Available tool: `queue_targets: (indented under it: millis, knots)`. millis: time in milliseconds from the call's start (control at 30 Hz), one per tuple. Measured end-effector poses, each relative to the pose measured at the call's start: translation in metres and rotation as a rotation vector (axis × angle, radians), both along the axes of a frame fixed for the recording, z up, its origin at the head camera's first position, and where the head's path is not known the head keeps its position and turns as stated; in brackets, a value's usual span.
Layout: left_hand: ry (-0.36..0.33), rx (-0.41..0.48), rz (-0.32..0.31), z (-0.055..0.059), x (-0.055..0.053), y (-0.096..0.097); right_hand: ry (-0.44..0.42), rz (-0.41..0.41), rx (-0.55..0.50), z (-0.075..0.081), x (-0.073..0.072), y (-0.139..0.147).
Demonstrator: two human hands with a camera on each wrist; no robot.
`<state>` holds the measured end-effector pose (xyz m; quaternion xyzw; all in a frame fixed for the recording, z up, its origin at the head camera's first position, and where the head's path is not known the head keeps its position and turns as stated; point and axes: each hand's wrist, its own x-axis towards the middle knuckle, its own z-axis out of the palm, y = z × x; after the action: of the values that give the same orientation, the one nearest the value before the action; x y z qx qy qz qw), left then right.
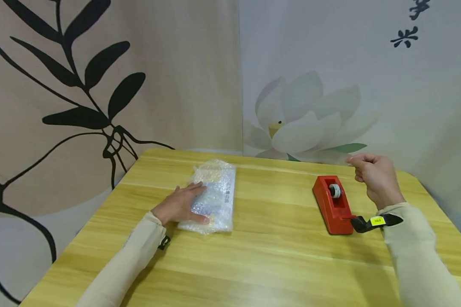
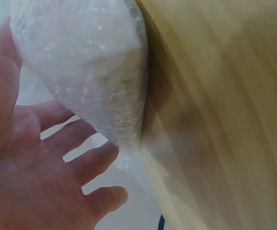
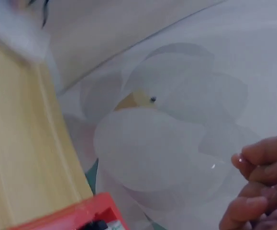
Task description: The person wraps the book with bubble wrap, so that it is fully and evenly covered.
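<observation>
A flat package wrapped in bubble wrap (image 1: 214, 194) lies on the wooden table, with printed characters along its right side. My left hand (image 1: 182, 204) rests on its left edge, fingers spread. Seen in the left wrist view, the fingers (image 2: 93, 163) are extended beside the bulging wrap (image 2: 90, 57). At the right, my right hand (image 1: 378, 177) is raised above the table, behind and right of a red tape dispenser (image 1: 333, 207). Thumb and forefinger (image 3: 267, 151) pinch what looks like a small piece of clear tape, visible only as faint glints in the right wrist view.
A roll of tape (image 1: 334, 190) sits in the dispenser. The wooden table (image 1: 269, 256) meets a wall hanging (image 1: 199, 76) printed with dark leaves and a pale lotus. Black wrist mounts (image 1: 376, 222) are strapped over the sleeves.
</observation>
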<state>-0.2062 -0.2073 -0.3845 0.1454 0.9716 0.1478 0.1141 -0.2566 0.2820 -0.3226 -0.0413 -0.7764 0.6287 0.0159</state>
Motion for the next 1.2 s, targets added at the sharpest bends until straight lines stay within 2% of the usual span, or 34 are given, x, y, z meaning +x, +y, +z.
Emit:
queue_targets:
  millis: [67,200,267,333,467,533,700,867,1033,1200]
  knots:
    - [-0.003,-0.002,0.006,0.000,0.002,-0.001,0.008,-0.004,-0.026,0.001,0.001,-0.001]
    - [-0.008,0.003,0.004,0.001,0.002,-0.001,0.014,0.009,0.074,0.003,0.009,0.000]
    - [-0.006,0.007,-0.002,0.001,0.001,0.000,0.016,0.018,0.089,0.003,0.016,0.004]
    - [-0.002,0.006,-0.006,0.001,0.000,0.001,0.015,0.045,0.040,0.002,0.025,0.007]
    - [0.000,0.009,-0.012,0.001,-0.001,0.000,-0.040,0.088,-0.108,-0.004,0.047,0.014]
    - [0.000,0.011,-0.020,0.000,-0.001,0.000,-0.071,0.092,-0.125,-0.010,0.059,0.017]
    - [0.000,0.019,-0.021,-0.002,-0.002,-0.001,-0.126,0.081,-0.088,-0.033,0.088,0.019]
    - [-0.006,0.025,-0.012,-0.003,0.000,-0.003,-0.221,0.065,-0.040,-0.061,0.107,0.016]
    - [-0.011,0.019,-0.014,-0.003,0.001,-0.003,-0.322,0.065,-0.029,-0.083,0.116,0.014]
    - [-0.007,0.025,-0.013,-0.002,0.001,-0.001,-0.348,0.038,-0.076,-0.092,0.116,0.010]
